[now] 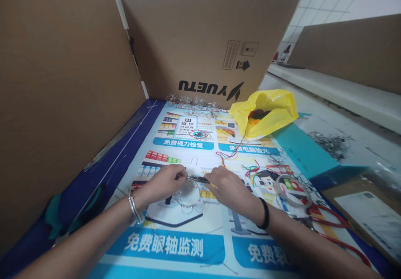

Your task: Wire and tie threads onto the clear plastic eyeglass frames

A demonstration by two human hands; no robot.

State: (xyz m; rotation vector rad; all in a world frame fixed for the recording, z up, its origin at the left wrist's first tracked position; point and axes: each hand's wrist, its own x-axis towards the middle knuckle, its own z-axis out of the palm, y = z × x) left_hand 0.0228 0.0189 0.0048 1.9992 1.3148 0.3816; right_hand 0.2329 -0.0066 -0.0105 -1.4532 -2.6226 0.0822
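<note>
My left hand (169,183), with a silver bangle at the wrist, is closed in a pinch. What lies between its fingertips is too small to make out. My right hand (228,187), wearing a black band, grips a slim tool (203,179) with a silver tip, dark middle and yellow handle, which looks like small pliers. Its tip points left and meets the left fingertips. Thin looped line (188,206) hangs or lies just below the hands. Red, green and yellow threads (223,157) run beyond the right hand toward a yellow bag (282,103).
Cardboard walls (188,32) stand at the back and left. Tangled fine lines (197,103) lie along the back. At right are a clear tape roll (294,191), red-handled scissors (332,216), a teal folder (300,149) and small metal pieces (332,143). Green-handled scissors (54,216) lie at left.
</note>
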